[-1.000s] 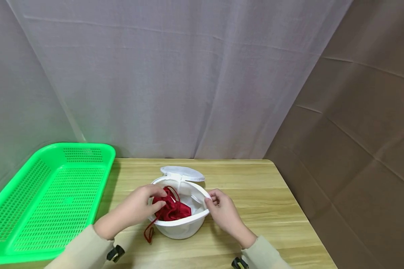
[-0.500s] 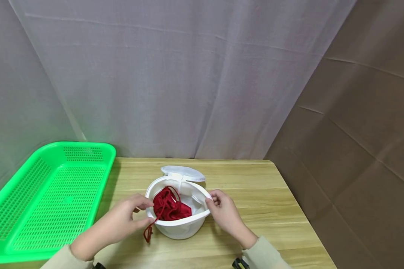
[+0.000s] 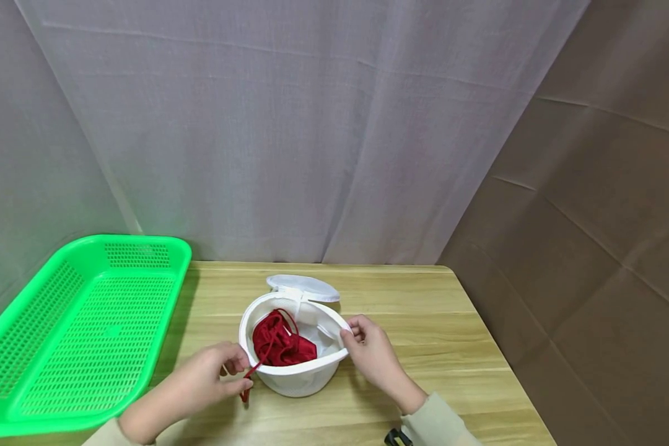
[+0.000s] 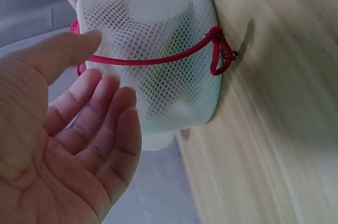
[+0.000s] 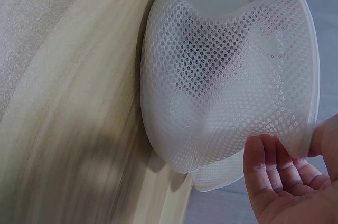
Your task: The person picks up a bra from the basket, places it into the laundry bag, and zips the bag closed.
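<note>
Pouch point(image 3: 284, 344) held in bag point(image 3: 295, 385); rim point(image 3: 326, 310) pinched by right hand point(image 3: 375, 354). Left hand point(image 3: 203, 376) relaxed beside cord point(image 4: 153, 61). Room offered rightward to edge of bench point(image 3: 418, 322). Cord's knot point(image 4: 216, 34) clearly shown only in left wrist view.

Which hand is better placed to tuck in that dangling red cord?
Likely the left hand: it's beside the red cord; the right hand grips the other side of the mesh bag.
</note>
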The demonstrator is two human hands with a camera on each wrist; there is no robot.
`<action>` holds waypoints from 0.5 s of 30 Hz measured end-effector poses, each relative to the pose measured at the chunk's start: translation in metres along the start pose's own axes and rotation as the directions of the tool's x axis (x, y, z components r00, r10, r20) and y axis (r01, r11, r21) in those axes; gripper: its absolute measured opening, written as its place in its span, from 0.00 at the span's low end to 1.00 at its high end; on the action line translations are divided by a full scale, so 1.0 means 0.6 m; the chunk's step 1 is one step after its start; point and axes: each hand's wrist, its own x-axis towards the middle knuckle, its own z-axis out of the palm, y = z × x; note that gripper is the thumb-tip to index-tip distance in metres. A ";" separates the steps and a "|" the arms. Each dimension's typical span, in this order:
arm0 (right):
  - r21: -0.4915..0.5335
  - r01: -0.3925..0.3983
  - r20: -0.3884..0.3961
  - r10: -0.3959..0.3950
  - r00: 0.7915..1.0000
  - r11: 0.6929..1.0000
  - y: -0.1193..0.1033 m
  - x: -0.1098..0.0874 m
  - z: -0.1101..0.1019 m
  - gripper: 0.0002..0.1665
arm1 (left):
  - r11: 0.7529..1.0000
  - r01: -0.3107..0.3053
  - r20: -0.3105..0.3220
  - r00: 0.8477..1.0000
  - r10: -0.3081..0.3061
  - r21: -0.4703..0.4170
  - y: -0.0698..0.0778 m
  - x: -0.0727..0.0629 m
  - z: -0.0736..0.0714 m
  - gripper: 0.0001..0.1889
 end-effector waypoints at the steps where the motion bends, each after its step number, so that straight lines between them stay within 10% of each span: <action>1: 0.000 0.000 0.000 0.000 1.000 1.000 0.000 0.000 0.000 0.03 | 1.000 0.006 0.006 1.000 -0.006 -0.001 0.000 0.000 0.000 0.10; 15: -0.004 0.005 -0.001 -0.005 1.000 1.000 0.001 -0.001 0.000 0.05 | 0.999 0.017 0.014 1.000 -0.018 0.032 0.002 0.002 0.001 0.08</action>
